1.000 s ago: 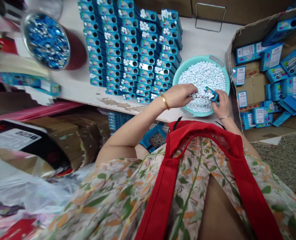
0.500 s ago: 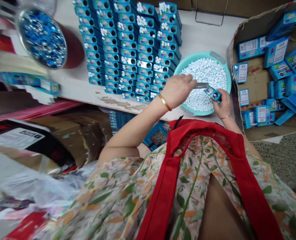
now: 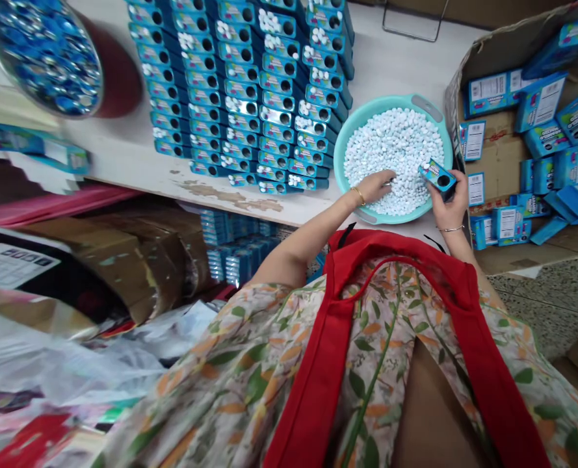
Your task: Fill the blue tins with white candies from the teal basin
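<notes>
A small blue box (image 3: 438, 176) with a round hole in its face is held in the right hand (image 3: 448, 203), whose grip is clamped around it, at the right rim of a teal basin (image 3: 340, 144) in the right centre of the frame. The basin is filled with small white tablets (image 3: 391, 146), and the box is tilted just above them. The left hand (image 3: 377, 187) is laid on the tablets at the lower part of the basin, fingers curled down into the heap; whether its grip is closed on any tablets cannot be told. Left of the basin, in the upper middle of the frame, many like blue boxes (image 3: 240, 84) are stacked in rows on the pale worktop (image 3: 137, 162); white tablets are seen through the holes of some of them. A round metal tin (image 3: 39, 55) filled with shiny blue pieces is seen at the upper left. At the right edge a cardboard carton (image 3: 500, 169) is seen, with more blue boxes lying loose and unordered inside it. Further blue boxes are stacked below the worktop's edge, at the centre left.
</notes>
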A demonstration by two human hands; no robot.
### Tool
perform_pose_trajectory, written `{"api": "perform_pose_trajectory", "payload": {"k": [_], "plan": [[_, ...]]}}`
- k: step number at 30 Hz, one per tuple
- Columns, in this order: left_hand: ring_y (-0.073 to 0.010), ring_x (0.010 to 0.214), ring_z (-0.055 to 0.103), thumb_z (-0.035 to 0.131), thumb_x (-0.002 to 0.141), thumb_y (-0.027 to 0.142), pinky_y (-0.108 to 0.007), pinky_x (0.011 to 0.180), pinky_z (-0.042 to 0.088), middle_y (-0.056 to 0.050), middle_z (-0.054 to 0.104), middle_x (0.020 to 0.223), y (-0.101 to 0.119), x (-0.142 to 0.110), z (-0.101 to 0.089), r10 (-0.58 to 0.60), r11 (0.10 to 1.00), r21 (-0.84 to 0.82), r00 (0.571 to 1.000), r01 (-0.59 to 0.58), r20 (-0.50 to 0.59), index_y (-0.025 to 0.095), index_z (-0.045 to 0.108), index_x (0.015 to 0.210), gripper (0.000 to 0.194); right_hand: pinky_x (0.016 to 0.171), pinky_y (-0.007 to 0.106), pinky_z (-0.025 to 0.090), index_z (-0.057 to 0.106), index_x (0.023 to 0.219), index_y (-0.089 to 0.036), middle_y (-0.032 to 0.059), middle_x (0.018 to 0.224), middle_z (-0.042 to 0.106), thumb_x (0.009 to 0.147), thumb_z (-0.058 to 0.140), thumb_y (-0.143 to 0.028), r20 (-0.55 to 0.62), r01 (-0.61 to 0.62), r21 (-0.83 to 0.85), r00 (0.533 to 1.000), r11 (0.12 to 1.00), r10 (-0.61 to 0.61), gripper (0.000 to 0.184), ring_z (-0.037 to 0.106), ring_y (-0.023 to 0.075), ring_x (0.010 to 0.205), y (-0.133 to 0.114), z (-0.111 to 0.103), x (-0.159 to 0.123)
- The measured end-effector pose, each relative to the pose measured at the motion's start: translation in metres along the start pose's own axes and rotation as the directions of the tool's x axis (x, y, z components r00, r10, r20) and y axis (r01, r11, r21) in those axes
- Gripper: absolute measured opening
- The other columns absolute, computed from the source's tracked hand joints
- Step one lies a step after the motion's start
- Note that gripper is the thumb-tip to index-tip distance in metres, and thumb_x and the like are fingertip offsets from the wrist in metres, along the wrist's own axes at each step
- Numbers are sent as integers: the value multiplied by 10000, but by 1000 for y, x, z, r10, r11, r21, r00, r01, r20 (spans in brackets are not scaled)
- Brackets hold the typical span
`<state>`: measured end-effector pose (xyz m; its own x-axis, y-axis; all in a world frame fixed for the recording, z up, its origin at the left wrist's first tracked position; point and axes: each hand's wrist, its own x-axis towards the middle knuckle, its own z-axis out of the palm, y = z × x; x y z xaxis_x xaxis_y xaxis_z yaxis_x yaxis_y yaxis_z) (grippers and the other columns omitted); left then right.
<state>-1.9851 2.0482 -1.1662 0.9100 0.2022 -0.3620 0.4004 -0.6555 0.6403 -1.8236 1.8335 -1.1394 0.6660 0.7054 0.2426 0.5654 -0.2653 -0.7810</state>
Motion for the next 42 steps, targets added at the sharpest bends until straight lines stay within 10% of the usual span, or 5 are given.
{"api": "perform_pose_trajectory", "payload": {"k": [12, 20, 25, 32, 42], "plan": [[-275, 1153, 700, 576, 1051, 241, -390, 1006, 541, -129, 735, 1228, 63, -91, -116, 188, 945, 282, 980, -163, -64, 161, 684, 1350, 328, 1164, 662, 592, 613, 1438, -238, 181, 1378, 730, 1054, 503, -532, 162, 197, -151, 972, 969, -172, 496, 698, 388, 1323, -3, 27, -1], [-288, 1076, 697, 439, 1117, 154, -402, 886, 544, -152, 729, 1063, 149, -104, -120, 128, 825, 564, 986, -44, -110, 145, 739, 1215, 316, 1192, 650, 570, 574, 1487, -248, 164, 1434, 723, 1013, 517, -364, 206, 248, -116, 953, 962, -221, 492, 682, 372, 1351, -9, 45, -6], [-295, 1103, 671, 471, 1135, 201, -432, 920, 541, -142, 724, 1107, 122, -102, -123, 113, 831, 557, 979, 2, -172, 191, 744, 1189, 279, 1190, 639, 574, 574, 1470, -244, 170, 1411, 729, 1019, 512, -410, 173, 227, -97, 963, 969, -209, 485, 687, 363, 1346, -3, 41, -7], [-300, 1207, 670, 443, 1095, 84, -394, 951, 529, -185, 739, 1266, 10, -41, -71, -142, 867, 461, 980, 190, -137, 130, 724, 1282, 340, 1155, 603, 601, 596, 1388, -253, 158, 1345, 727, 1019, 582, -637, 79, 100, -40, 992, 994, -96, 532, 716, 354, 1287, -5, 14, -4], [-284, 1360, 667, 529, 1023, 114, -378, 1170, 507, -186, 692, 1527, 25, 10, 5, -7, 996, 90, 998, 1, 59, 130, 650, 1492, 485, 952, 571, 685, 647, 1289, -290, 111, 1169, 750, 952, 715, -684, -176, 64, -44, 982, 997, -71, 523, 786, 343, 1079, -18, 6, 1]]}}
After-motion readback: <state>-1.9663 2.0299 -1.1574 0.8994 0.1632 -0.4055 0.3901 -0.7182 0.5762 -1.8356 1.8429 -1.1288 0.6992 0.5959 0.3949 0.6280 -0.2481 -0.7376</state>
